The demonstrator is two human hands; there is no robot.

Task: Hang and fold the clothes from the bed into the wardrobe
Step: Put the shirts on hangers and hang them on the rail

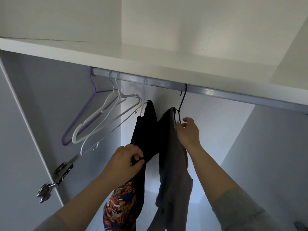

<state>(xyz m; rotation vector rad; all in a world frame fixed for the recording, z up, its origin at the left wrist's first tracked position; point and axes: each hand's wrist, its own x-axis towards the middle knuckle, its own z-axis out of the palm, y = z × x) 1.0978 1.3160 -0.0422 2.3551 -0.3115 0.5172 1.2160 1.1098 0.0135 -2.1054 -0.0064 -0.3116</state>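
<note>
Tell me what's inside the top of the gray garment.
A dark hanger, hooked over the rail; only its neck shows, where the right hand grips. The gray garment covers its shoulders.

The black garment (148, 127) bears a multicoloured cartoon print low down; the grey garment (173, 172) is plain; one hanger (79, 114) is purple; the white hangers (75, 137) are plain; the dark hanger (183, 97) looks navy; the rail (233, 95) is silvery; the shelf (150, 57) is white.

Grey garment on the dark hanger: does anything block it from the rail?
Nothing visible does. The hook of the dark hanger already sits over the rail; the right hand holds the grey garment just below.
</note>
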